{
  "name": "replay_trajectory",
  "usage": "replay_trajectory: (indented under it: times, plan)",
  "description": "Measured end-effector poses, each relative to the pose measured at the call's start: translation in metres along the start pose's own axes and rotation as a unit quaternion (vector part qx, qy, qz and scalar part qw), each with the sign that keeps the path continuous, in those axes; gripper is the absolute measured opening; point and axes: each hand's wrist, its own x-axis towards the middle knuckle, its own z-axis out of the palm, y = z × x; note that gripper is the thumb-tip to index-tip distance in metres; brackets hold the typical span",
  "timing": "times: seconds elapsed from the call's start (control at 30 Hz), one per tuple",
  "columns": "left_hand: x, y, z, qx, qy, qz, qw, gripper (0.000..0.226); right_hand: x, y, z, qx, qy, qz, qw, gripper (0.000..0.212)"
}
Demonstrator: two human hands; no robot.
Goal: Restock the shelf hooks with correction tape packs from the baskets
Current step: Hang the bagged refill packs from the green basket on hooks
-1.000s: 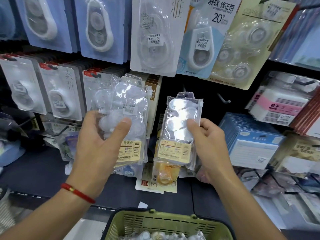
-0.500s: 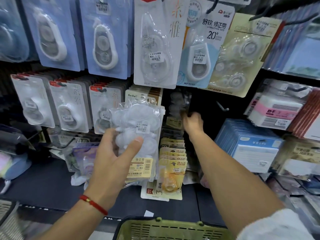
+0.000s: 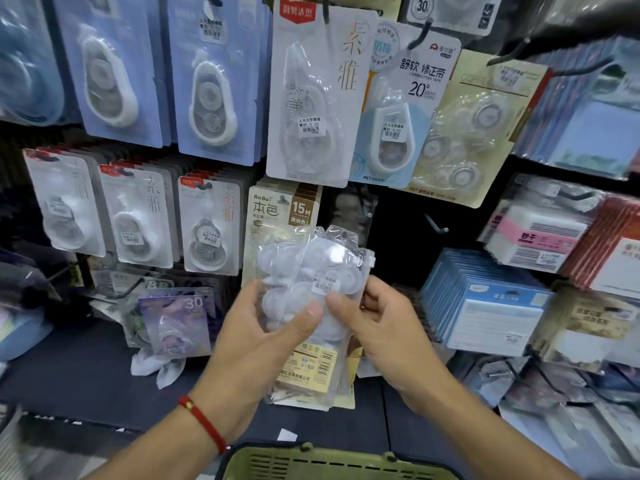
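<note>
Left hand (image 3: 256, 337) grips the clear correction tape pack (image 3: 311, 306) chest-high over the basket (image 3: 332, 462). Right hand (image 3: 377, 323), back from hanging 1 pack on the hook (image 3: 437, 227), now pinches this one's edge, so it's probably next.

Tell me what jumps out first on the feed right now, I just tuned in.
Centre frame, the left hand and right hand together hold a clear bag of correction tape in front of the shelf. Behind it, rows of carded tape packs hang from hooks, the large white card at top centre most prominent. The rim of a green basket shows at the bottom edge.
</note>
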Motion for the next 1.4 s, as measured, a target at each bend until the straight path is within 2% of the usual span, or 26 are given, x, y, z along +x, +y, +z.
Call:
replay_trajectory:
  times: [0.2,0.33,0.43,0.53,0.73,1.13,1.3,1.4]
  plan:
    - [0.000,0.003,-0.005,-0.031,0.002,-0.006,0.999,0.062,-0.004,-0.005,-0.001,0.021,-0.007,0.000,1.000,0.035]
    - [0.001,0.004,-0.007,-0.014,0.015,-0.007,1.000,0.051,0.001,-0.002,-0.003,0.056,0.040,0.002,0.998,0.017]
    - [0.002,0.007,-0.010,0.029,0.035,0.012,0.999,0.044,0.011,-0.003,-0.012,0.073,0.101,-0.015,0.992,0.019]
    - [0.003,0.008,-0.013,0.073,0.066,0.044,0.994,0.037,0.024,-0.004,-0.025,0.062,0.129,-0.015,0.990,0.017]
    - [0.006,0.010,-0.018,0.093,0.090,0.049,0.990,0.036,0.038,0.004,-0.033,0.066,0.125,0.013,0.990,0.012]
    - [0.006,0.016,-0.018,0.088,0.111,0.059,0.988,0.039,0.034,0.014,-0.028,0.033,0.151,0.014,0.988,0.008]
    - [0.008,0.011,-0.019,0.091,0.098,0.061,0.989,0.033,0.034,0.047,-0.023,-0.036,0.172,0.019,0.984,0.010]
    - [0.009,0.007,-0.017,0.102,0.096,0.067,0.988,0.027,0.065,0.061,-0.026,-0.071,0.189,0.022,0.979,0.023]
